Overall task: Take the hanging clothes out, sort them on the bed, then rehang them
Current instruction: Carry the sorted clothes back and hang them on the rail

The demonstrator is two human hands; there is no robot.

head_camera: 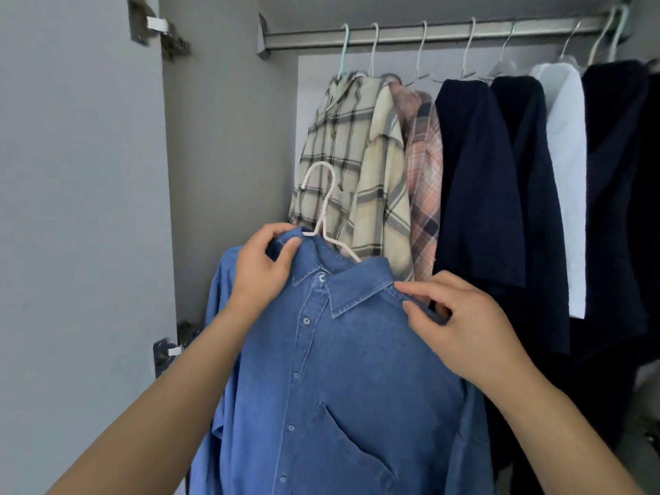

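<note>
Wardrobe door (82, 209), grey, stands open at far left; two metal hinges visible on its inner edge.

Left hand (262, 269): fingers and thumb curled round the left shoulder and collar of the denim shirt (339, 369), gripping fabric just beside the hanger neck. Shirt is blue, buttoned, chest pocket showing, held in front of the wardrobe below the rail (428, 32), not hung. Its white hanger (323, 205) is inside the collar, hook free in the air (hook overlaps the plaid shirt behind in view; contact cannot be told).

Right hand (460, 326): thumb and forefinger pinch the shirt's right shoulder seam just beyond the collar tip; remaining fingers loosely curled.

On the rail, left to right: cream plaid shirt (350, 162) on a mint hanger, pink plaid shirt (423, 173), two dark navy garments (478, 180), a white shirt (568, 166), another dark garment (618, 191) at the right edge. All hang close together, touching neighbours.
</note>
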